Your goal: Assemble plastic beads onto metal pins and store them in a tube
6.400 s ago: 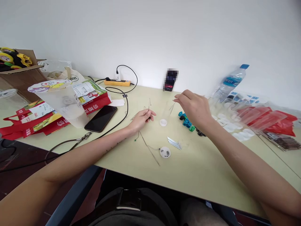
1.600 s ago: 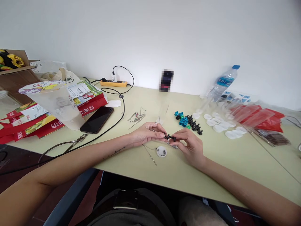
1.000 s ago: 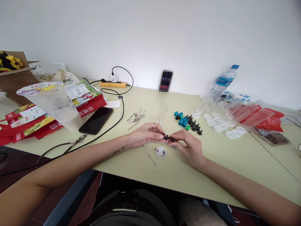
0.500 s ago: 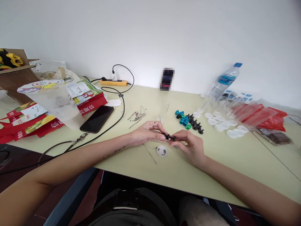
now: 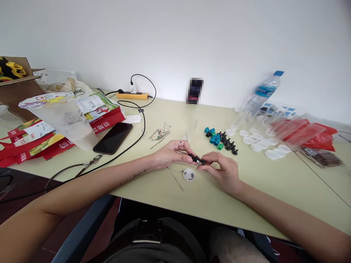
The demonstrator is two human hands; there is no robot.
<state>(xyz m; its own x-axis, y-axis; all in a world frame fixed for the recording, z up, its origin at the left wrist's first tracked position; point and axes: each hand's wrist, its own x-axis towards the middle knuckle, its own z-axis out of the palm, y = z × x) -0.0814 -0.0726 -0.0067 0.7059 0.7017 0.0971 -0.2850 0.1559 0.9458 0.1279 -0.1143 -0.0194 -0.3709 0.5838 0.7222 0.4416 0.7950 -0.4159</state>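
Between my two hands is a small black plastic part [image 5: 196,159], its exact kind unclear. My left hand [image 5: 175,155] pinches its left end between thumb and fingers, and a thin bent metal wire [image 5: 173,149] also sticks out across that hand. At the part's right end, the fingers of my right hand [image 5: 221,170] are closed on it. Just below lies a white round lid [image 5: 189,175] holding tiny dark pieces. Thin metal rods [image 5: 177,181] rest beside the lid. Beyond my left hand is a pile of metal pins [image 5: 159,135].
Blue, green and black plastic parts [image 5: 215,138] lie past my right hand, with white discs [image 5: 259,144] further right. A water bottle [image 5: 264,91] leans at the wall. On the left are a phone [image 5: 113,138], a plastic cup [image 5: 68,122] and a black cable [image 5: 120,156].
The black part has turned slightly between my fingers, its right end now tilting a little lower. Both hands stay in almost the same place.
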